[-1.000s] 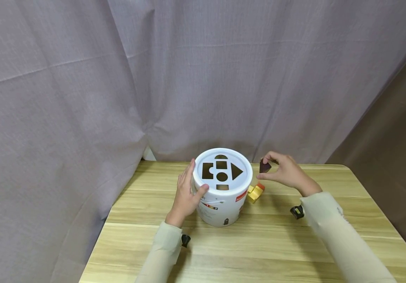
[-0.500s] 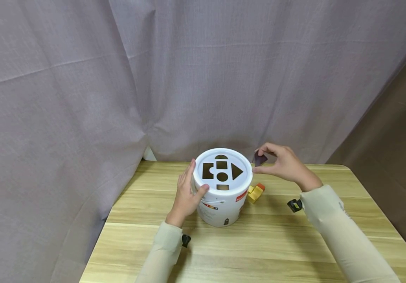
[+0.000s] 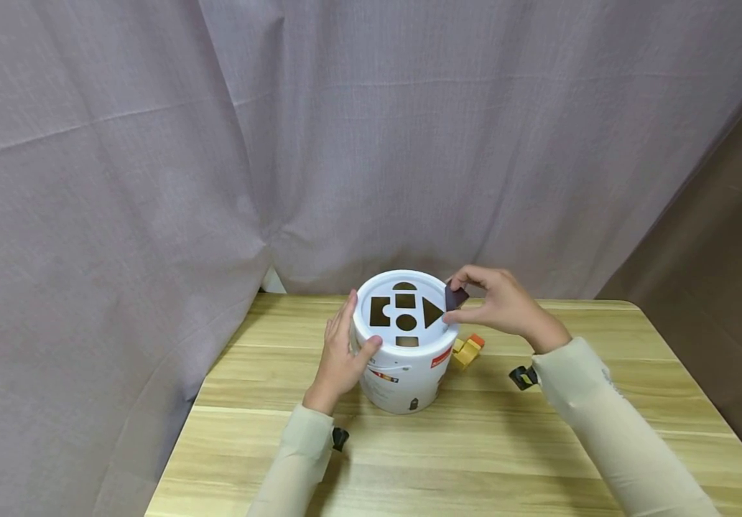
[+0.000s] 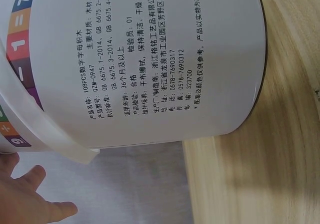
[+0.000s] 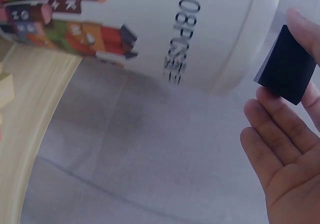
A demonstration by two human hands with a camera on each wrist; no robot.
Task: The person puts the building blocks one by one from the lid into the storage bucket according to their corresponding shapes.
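Seemingly steadying, left hand [image 3: 338, 353] cups bucket [image 3: 406, 373]; right hand [image 3: 500, 305] pinches dark block [image 3: 455, 297].

One bucket [image 3: 406, 373], three blocks [image 3: 466, 352]

Head cam high, front-on; wrist cams close; all share bucket [image 3: 406, 345].

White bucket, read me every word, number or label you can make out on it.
On the white bucket, left wrist view:
"108PCS数字母积木"
"QZM-0947"
"GB 6675.1-2014, GB 6675.2-2014"
"36个月及以上"
"0578-7690317"
"0578-7690312"
"323700"
Coloured tiles at its edge: "7", "=", "1", "9".
Right wrist view: "108PCS".
The small red labels in the head view are too small to read.
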